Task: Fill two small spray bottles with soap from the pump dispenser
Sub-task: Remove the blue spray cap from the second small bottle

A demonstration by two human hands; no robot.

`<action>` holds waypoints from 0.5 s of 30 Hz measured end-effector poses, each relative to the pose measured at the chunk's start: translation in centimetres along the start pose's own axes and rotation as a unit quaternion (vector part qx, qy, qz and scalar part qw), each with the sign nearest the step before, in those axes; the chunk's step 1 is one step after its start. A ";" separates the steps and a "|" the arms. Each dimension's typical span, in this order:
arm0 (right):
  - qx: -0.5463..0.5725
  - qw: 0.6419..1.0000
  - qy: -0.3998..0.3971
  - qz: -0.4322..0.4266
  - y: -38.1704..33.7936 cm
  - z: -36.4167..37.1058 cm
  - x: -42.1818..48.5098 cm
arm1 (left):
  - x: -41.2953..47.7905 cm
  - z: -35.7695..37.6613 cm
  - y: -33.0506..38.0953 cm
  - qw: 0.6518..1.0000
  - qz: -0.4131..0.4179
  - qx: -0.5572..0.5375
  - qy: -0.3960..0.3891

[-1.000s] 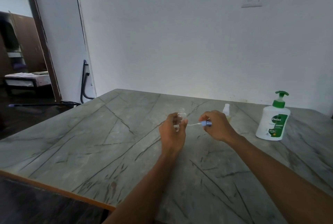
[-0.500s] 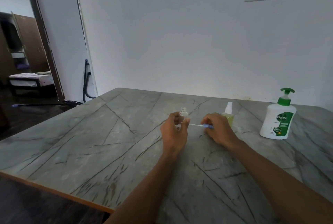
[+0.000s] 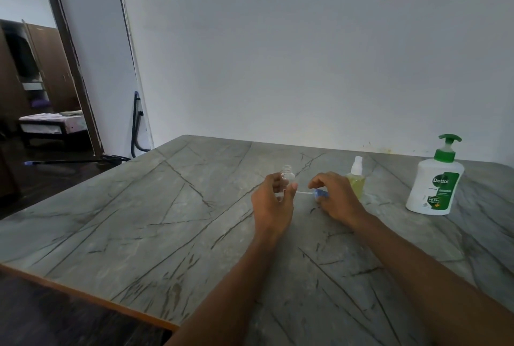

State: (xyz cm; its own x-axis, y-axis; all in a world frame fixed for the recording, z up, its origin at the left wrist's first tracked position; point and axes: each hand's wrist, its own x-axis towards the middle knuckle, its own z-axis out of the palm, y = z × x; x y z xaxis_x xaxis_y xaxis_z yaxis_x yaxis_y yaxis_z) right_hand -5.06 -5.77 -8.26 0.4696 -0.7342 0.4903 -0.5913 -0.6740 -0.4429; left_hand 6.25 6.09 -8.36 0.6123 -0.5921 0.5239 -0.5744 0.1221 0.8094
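2 curled hands [image 3: 274,203] [image 3: 337,198] around bottle [image 3: 288,176], sprayer [image 3: 319,193]

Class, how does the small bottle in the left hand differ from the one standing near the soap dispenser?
The held bottle looks empty; the standing bottle holds yellow-green liquid. The held bottle's neck is open; the standing bottle wears a white spray head. The left hand grips the held bottle; the standing bottle is untouched. Both are upright.
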 end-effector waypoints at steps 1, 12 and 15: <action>-0.001 1.000 0.001 -0.002 0.0 0.0 0.0 | 0.0 0.0 0.0 1.000 -0.001 -0.001 -0.001; 0.029 0.999 0.007 -0.028 -0.1 -0.9 -0.7 | -0.1 -0.2 -0.2 1.000 0.010 -0.007 -0.002; 0.025 0.997 0.015 -0.076 0.2 -2.1 -1.5 | -0.2 -0.3 0.0 1.000 0.013 -0.018 -0.005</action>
State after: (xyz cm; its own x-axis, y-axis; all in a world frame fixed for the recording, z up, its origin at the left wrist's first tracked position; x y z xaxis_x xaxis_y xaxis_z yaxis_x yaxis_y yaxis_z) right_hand -7.25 -4.65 -7.44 0.5304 -0.6216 0.5765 -0.4808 -0.7806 -0.3994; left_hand 6.34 6.45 -8.40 0.5919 -0.5958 0.5429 -0.5708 0.1657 0.8042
